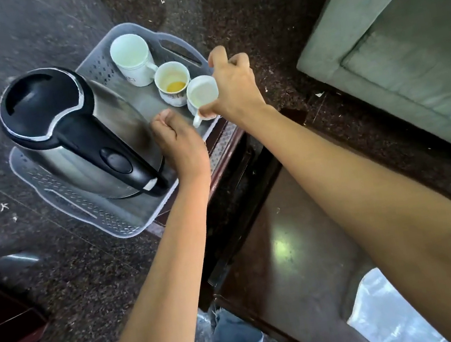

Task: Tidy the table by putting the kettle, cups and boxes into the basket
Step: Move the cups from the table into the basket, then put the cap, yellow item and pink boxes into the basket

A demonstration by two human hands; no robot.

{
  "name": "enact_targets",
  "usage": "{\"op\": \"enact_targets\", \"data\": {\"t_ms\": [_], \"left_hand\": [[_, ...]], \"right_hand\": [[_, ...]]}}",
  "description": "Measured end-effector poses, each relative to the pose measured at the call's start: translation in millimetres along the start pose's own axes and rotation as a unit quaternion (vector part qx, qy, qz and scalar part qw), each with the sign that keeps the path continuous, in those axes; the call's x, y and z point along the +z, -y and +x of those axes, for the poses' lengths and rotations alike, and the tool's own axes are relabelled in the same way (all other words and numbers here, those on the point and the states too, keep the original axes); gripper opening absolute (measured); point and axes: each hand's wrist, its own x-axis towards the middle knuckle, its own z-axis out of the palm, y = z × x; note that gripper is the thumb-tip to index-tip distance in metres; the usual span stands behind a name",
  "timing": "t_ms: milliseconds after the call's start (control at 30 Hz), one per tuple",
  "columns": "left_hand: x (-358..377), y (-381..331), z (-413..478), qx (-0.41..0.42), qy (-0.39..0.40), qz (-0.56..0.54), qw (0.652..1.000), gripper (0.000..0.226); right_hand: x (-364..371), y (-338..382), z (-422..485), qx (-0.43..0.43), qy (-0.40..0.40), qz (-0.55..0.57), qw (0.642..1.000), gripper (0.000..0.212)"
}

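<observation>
Dark speckled floor is surrounding the translucent grey plastic basket (pixel 126 222), where the right hand (pixel 230 87) is gripping a small white cup (pixel 201 93) and the left hand (pixel 179 145) is lying loosely closed beside the steel kettle (pixel 64 128).

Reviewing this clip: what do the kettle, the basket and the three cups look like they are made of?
Kettle: brushed metal body, likely stainless steel, dull grey sheen; glossy black lid and handle look plastic. Basket: translucent, frosted grey-white plastic, with moulded perforations and cut-out handles. Cups, namely the tall one, the middle one and the one in the right hand's grip: glossy white, probably glazed ceramic.
</observation>
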Motion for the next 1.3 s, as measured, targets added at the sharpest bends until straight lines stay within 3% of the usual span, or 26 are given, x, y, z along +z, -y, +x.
{"op": "enact_targets", "data": {"t_ms": [267, 467, 733, 933, 1167, 1300], "left_hand": [[2, 0, 2, 0.013, -0.002, 0.032, 0.999, 0.028], [12, -8, -19, 0.043, 0.004, 0.054, 0.998, 0.032], [41, -5, -94, 0.087, 0.055, 0.05, 0.993, 0.032], [67, 25, -186, 0.11, 0.117, 0.065, 0.985, 0.032], [82, 81, -309, 0.162, 0.223, 0.125, 0.953, 0.027], [80, 118, -364, 0.152, 0.281, 0.17, 0.932, 0.022]], "right_hand": [[10, -5, 5, 0.034, -0.027, -0.034, 0.998, 0.081], [9, -9, 3, -0.012, -0.038, -0.038, 0.998, 0.08], [-39, -63, -86, -0.049, -0.301, 0.092, 0.948, 0.05], [-81, -141, -193, 0.013, -0.376, 0.111, 0.92, 0.041], [-76, -248, -329, 0.127, -0.337, 0.098, 0.928, 0.042], [-52, -305, -401, 0.207, -0.323, 0.089, 0.919, 0.039]]}}
